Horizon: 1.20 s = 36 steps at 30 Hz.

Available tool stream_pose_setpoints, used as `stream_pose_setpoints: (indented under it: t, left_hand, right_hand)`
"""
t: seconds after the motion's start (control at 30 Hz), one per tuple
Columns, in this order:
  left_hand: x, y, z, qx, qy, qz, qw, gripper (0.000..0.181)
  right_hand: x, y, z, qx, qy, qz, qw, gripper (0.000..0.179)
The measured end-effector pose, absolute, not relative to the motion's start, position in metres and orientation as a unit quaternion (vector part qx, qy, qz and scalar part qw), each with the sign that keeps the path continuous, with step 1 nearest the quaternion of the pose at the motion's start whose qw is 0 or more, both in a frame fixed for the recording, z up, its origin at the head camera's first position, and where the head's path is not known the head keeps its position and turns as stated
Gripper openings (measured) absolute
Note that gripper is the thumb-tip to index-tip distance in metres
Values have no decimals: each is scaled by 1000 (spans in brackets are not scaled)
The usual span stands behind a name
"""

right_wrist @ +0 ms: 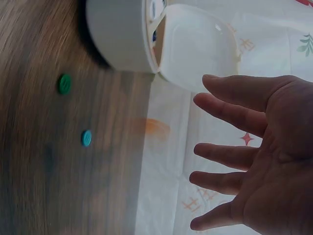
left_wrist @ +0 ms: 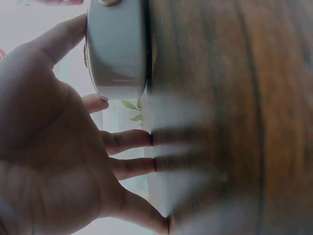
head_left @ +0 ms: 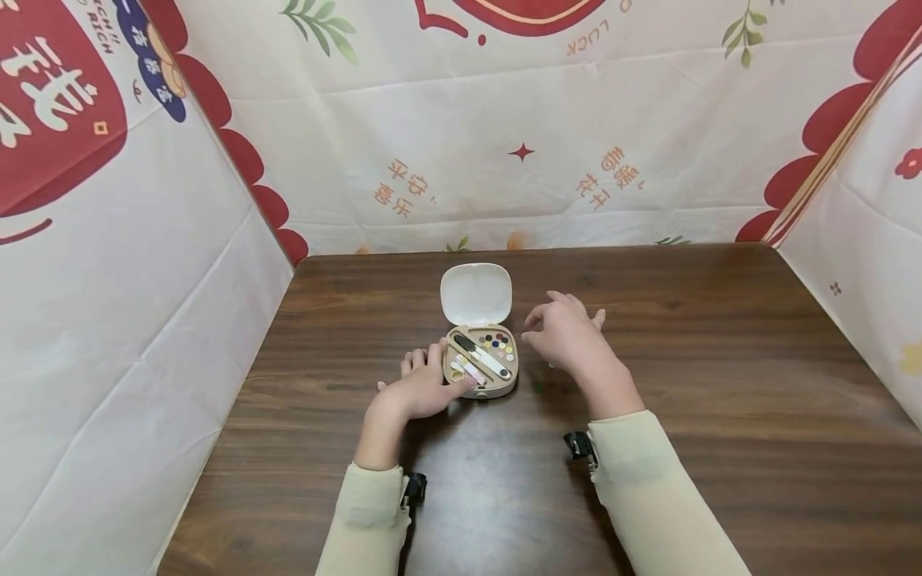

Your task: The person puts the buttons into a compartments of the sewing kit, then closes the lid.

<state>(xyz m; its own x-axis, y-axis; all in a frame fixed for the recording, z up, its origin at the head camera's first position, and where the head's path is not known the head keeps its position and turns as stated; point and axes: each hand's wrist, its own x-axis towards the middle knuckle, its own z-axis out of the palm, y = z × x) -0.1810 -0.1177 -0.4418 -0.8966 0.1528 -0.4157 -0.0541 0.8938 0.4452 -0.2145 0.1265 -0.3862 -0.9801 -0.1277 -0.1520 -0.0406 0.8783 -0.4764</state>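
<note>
A small cream sewing box (head_left: 497, 391) stands on the table with its white lid (head_left: 475, 294) raised at the back. A long black-and-white tool (head_left: 493, 364) lies slantwise across it, between a compartment of colored buttons (head_left: 500, 342) and one with small pink and white items (head_left: 471, 370). My left hand (head_left: 418, 390) rests against the box's left front corner, thumb at the front rim, index finger by the side. Its other fingertips touch the table. My right hand (head_left: 569, 332) hovers right of the box, fingers apart, holding nothing. Below it lie a green button (right_wrist: 64, 84) and a blue button (right_wrist: 86, 138).
The dark wooden table (head_left: 720, 384) spreads out on both sides of the box. White printed cloth (head_left: 504, 160) hangs behind it and along the left and right. Each sleeve cuff has a small black device (head_left: 579, 445) at the wrist.
</note>
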Motion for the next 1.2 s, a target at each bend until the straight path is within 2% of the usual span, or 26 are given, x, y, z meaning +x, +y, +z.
stream_pose_setpoints:
  t: [0.4,0.6,0.83,1.2]
  left_hand:
    - [-183,-117,-442,23,948,221,230,100]
    - [-182,-118,-443,22,949,217,230,100]
    - [-182,-118,-442,21,946,226,232,101]
    - [-183,-118,-444,21,946,227,231,101]
  right_hand:
    - [-215,152,-410,-19,972,-208,107,15]
    - [-216,158,-424,-44,969,-214,120,10]
    - [-218,161,-435,-54,965,-211,145,40]
    - [-225,161,-438,-55,972,-175,149,37]
